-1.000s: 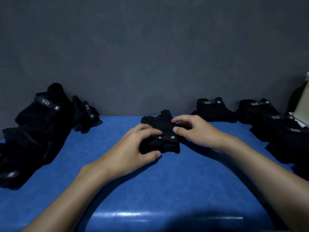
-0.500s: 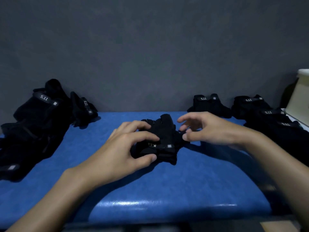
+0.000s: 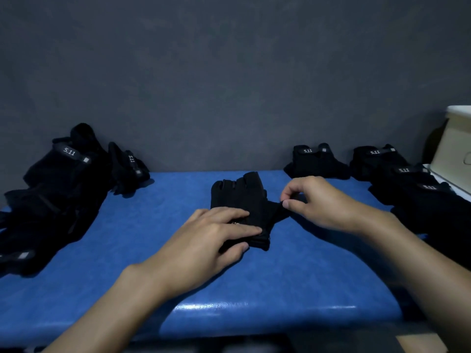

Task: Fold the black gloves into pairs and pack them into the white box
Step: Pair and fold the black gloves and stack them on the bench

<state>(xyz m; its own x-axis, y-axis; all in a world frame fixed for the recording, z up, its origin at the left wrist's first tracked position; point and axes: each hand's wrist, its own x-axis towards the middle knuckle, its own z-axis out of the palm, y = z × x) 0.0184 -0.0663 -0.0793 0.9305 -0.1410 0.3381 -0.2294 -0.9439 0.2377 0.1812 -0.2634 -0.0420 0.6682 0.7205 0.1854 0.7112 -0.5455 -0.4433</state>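
A pair of black gloves lies stacked at the middle of the blue table, fingers pointing away. My left hand presses flat on the cuff end, thumb at the near edge. My right hand pinches the glove's thumb part, which sticks out to the right. The white box stands at the far right edge, only partly in view.
A loose heap of black gloves covers the left side of the table. Several folded glove pairs lie at the back right, more next to the box. A grey wall rises behind the table.
My left hand went from gripping the gloves with curled fingers to pressing them flat. My right hand moved in and pinched the thumb part on the right.
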